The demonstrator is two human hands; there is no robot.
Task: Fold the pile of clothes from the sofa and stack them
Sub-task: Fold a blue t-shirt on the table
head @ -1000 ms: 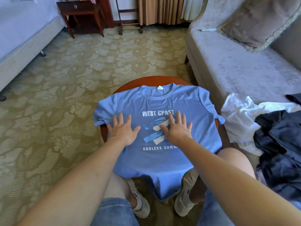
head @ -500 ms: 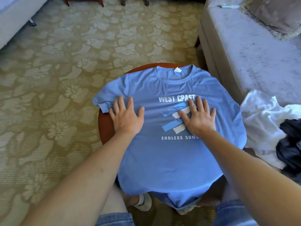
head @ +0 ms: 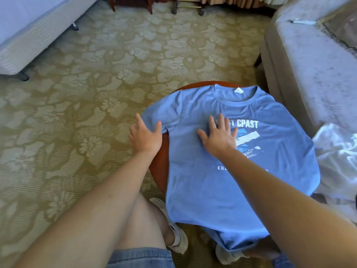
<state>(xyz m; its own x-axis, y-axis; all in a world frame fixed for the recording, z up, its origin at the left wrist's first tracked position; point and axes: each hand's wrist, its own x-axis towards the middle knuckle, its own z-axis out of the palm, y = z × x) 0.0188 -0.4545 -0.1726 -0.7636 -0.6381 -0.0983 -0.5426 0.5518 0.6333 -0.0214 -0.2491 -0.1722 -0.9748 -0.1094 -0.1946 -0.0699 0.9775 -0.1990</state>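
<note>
T-shirt [head: 208,190] | right fingers [head: 221,121] flat on chest | left fingers [head: 139,121] at sleeve edge

Left hand [head: 145,136], right hand [head: 219,139] — flat, fingers spread.

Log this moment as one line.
blue T-shirt: unfolded, flat on round table | left hand: at sleeve hem | right hand: flat on chest

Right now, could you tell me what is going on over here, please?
A seated person has a blue T-shirt spread print-up on a small round table. The right hand lies flat on the chest, and the left hand is open at the sleeve by the table's left edge. No fold is made yet. A white garment lies on the sofa at the right.
</note>
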